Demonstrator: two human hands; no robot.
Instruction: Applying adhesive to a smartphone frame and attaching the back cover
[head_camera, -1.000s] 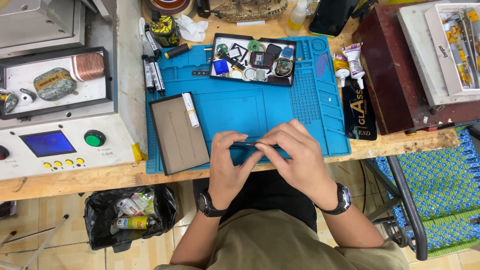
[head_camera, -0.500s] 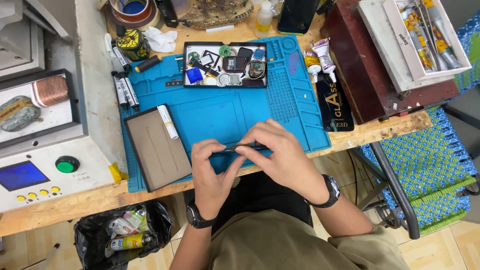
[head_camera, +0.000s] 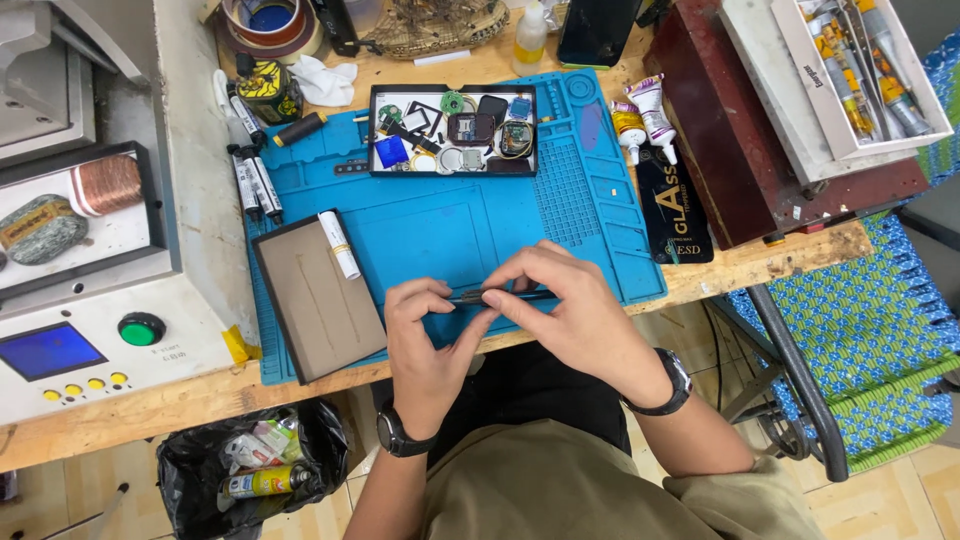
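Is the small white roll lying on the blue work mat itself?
No, the white roll lies on the upper right corner of the brown pad, which sits on the blue mat.

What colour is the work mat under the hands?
The work mat is blue, clearest in the head view.

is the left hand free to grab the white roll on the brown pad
Probably not yet: the left hand and right hand both pinch a thin dark part. The path to the white roll looks clear.

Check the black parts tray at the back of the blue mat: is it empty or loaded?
Loaded. The black parts tray on the blue mat holds a scatter of small parts, among them a blue square piece and round pieces.
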